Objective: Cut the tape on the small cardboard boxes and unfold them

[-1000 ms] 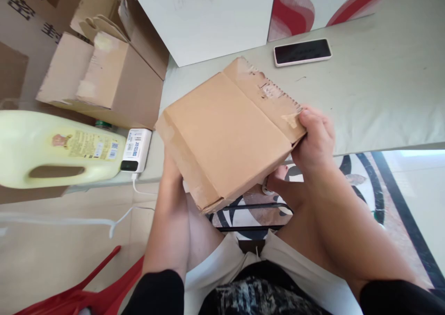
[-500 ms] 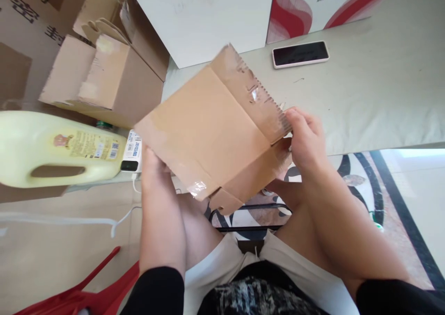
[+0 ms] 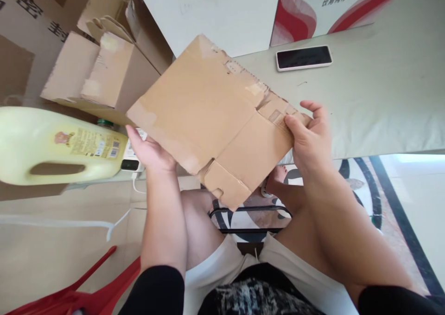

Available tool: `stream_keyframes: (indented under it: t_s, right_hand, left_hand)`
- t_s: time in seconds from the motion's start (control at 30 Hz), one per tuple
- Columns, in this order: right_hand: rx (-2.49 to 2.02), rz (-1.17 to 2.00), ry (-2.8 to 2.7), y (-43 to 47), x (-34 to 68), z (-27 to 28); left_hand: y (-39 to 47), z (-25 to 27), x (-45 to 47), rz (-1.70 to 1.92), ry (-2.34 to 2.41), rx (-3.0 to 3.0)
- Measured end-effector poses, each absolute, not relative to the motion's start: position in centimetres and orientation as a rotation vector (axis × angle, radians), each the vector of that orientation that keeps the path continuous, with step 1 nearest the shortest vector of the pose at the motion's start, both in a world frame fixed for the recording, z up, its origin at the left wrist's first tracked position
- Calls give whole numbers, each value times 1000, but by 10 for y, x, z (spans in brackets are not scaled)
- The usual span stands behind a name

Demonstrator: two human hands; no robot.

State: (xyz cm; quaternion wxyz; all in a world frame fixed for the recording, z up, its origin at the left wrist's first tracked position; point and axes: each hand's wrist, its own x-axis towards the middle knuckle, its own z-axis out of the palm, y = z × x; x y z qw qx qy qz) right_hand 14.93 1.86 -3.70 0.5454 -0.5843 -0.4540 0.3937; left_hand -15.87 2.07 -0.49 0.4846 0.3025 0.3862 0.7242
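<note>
A brown cardboard box (image 3: 194,101), flattened or nearly so, is held tilted above my lap. Its serrated edge and a torn, taped flap face the upper right, and a notched flap hangs at the bottom. My left hand (image 3: 153,152) supports the lower left edge, thumb showing and fingers partly hidden beneath. On the right corner, my right hand (image 3: 311,134) pinches the flap, thumb on top and index finger stretched out past the edge.
A smartphone (image 3: 304,58) lies on the covered table (image 3: 389,97) behind a white and red carton (image 3: 299,16). At left are a pale yellow jug (image 3: 21,143), a small white device (image 3: 131,164) with a cable, and more cardboard boxes (image 3: 135,83). A red stool or chair (image 3: 86,287) stands lower left.
The box has turned flatter, its right side panel now facing up and in line with the main face. My left hand has opened somewhat at the edge; my right index finger has lifted.
</note>
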Motion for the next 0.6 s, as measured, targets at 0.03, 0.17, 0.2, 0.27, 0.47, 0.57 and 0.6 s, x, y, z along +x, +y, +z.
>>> stream_keyframes:
  t_s: [0.03, 0.17, 0.2, 0.27, 0.47, 0.57, 0.6]
  right_hand:
    - [-1386, 878, -1075, 19, 150, -36]
    - [-1217, 937, -983, 17, 146, -26]
    - [-1171, 1026, -967, 16, 144, -23]
    - [-1158, 1234, -972, 12, 138, -20]
    - [-1251, 1568, -904, 5, 132, -10]
    - [-1279, 1446, -817, 10, 150, 6]
    - [-1307, 1377, -774, 12, 160, 13]
  left_hand:
    - [23, -3, -157, 1729, 936, 728]
    - [34, -5, -158, 1667, 1122, 629]
    - [37, -6, -159, 1684, 1139, 617]
    - [42, -8, -160, 1713, 1122, 612]
    - [47, -8, -150, 1665, 968, 535]
    - [46, -2, -147, 1614, 901, 412]
    - [46, 1, -146, 1588, 901, 359]
